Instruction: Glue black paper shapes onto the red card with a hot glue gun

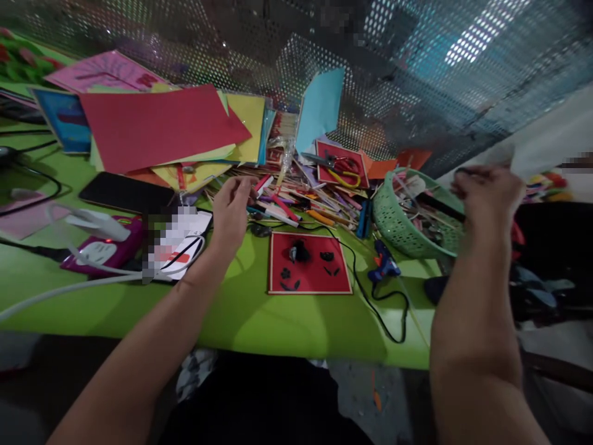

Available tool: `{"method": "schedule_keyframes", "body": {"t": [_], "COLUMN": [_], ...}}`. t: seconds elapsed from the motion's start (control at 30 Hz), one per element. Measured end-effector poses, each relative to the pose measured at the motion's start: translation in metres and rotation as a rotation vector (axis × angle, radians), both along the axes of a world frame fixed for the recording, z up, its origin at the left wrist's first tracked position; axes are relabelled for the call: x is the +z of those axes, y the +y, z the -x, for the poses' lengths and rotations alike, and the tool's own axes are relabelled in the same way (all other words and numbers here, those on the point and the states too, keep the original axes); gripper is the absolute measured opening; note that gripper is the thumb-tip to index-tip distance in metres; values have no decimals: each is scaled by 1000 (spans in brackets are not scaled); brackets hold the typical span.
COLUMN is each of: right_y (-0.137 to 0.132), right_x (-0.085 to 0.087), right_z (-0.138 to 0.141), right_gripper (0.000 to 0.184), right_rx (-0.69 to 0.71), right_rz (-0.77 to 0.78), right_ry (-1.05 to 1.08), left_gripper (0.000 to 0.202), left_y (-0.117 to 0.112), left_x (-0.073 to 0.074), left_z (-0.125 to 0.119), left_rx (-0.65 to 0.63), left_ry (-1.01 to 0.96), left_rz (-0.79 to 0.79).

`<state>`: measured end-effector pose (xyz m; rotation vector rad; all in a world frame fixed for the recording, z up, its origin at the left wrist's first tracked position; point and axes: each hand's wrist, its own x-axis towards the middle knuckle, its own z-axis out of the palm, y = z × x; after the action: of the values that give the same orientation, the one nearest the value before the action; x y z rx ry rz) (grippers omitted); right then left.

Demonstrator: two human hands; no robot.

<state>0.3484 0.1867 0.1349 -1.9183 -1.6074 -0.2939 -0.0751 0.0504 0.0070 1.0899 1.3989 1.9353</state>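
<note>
My left hand (233,207) is over the pile of pens and sticks, fingers loosely bent and apart, close to a red-and-white marker (263,184); I see nothing held in it. My right hand (491,188) is raised at the right side of the green basket (393,213), its fingers pinched together near something dark that I cannot make out. In front of me lies a red square panel (310,284) with a pale border. Small black cut-out pieces (290,285) and a larger black clump (300,251) rest on it.
A blue glue gun (383,262) with a black cord lies right of the panel. Scissors (343,170) sit on another red panel behind. At left are a black phone (127,193), a purple power strip (104,250) and cables. Coloured paper (162,127) leans against the perforated metal mesh (259,37).
</note>
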Motion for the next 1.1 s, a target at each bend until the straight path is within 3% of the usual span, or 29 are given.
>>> {"method": "schedule_keyframes", "body": {"t": [0.07,0.1,0.17,0.23,0.37,0.47,0.53,0.63,0.77,0.9,1.0,1.1], "right_y": [-20,-32,-59,-86,-128,-143,-146,-144,-138,-136,-138,-140], "right_x": [7,8,1,-17,-68,-97,-105,-101,-87,-80,-80,-83], "right_z": [43,69,123,176,258,289,295,288,261,225,202,188], "right_gripper": [32,29,22,19,21,22,24,20,11,16,20,24], "right_rx": [305,443,682,917,1186,1221,1210,1199,1139,1063,1003,950], "right_rz": [-74,-35,98,317,581,673,669,664,612,598,552,515], "right_ry": [296,354,388,334,101,-71,-111,-45,329,794,960,1047], "left_gripper": [35,35,35,32,29,29,29,29,26,21,23,28], "left_y": [0,-1,-2,-4,-8,-9,-9,-10,-15,-24,-29,-32], "left_x": [1,2,3,5,10,11,11,13,19,23,20,17], "left_z": [0,-1,-1,-1,-1,-1,-1,-2,-6,-18,-31,-42], "left_rx": [5,9,12,18,43,57,54,33,-14,-312,-554,-679], "left_ry": [3,3,-5,-11,14,19,11,-22,-51,-30,2,77], "left_rz": [-17,-24,-39,-49,-23,-25,-38,-55,-30,96,202,249]}}
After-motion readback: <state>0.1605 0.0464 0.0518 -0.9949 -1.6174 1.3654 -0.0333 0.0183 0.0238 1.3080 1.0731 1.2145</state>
